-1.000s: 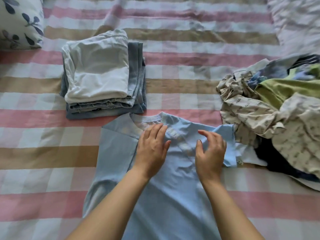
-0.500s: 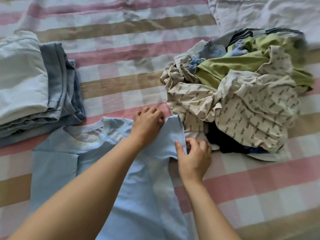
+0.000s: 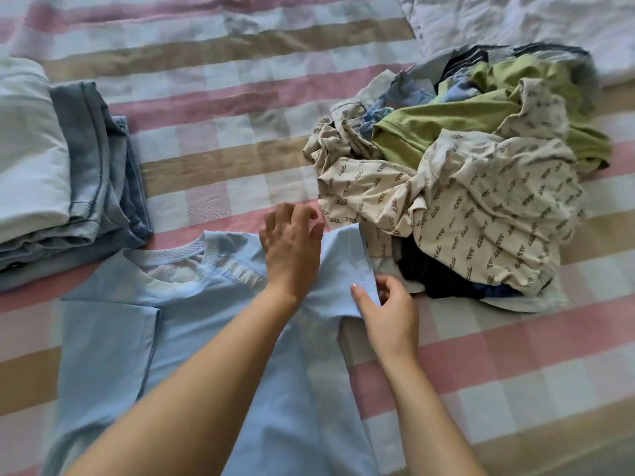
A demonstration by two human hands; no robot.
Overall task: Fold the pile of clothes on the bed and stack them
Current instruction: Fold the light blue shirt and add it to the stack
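A light blue T-shirt (image 3: 206, 338) of smooth knit lies flat on the bed, neck pointing away from the person. Its round collar (image 3: 192, 262) is a ribbed, mesh-like band with a stitched seam.

The left hand (image 3: 292, 249) rests on the shirt's shoulder just beside the collar. Its fingers (image 3: 285, 214) are a little apart and bent at the tips over the shoulder edge, pressing the cloth down. Just beside its thumb lies the short sleeve (image 3: 347, 266). The right hand (image 3: 388, 314) pinches that sleeve's stitched hem between thumb (image 3: 359, 297) and curled fingers. The other sleeve (image 3: 106, 345) lies flat and squared, well to the far side of the left hand.

Just beyond the right fingers, almost touching the pinched sleeve, sits the rumpled pile of unfolded clothes (image 3: 498, 187). It holds a cream garment (image 3: 481, 235) printed with small dark squiggles, a creased olive-green piece (image 3: 446, 121) and a dark, nearly black one (image 3: 429, 273) underneath. Bits of blue show at the top.

Well apart from the left fingers, past the collar, stands a folded stack (image 3: 51, 166). A pale, smooth rectangle lies on top of thicker grey-blue layers with stitched hems.

Everything lies on a checked bed sheet (image 3: 223, 159) of pink, tan and white bands. A crinkled white quilt (image 3: 515, 18) is bunched beyond the pile.
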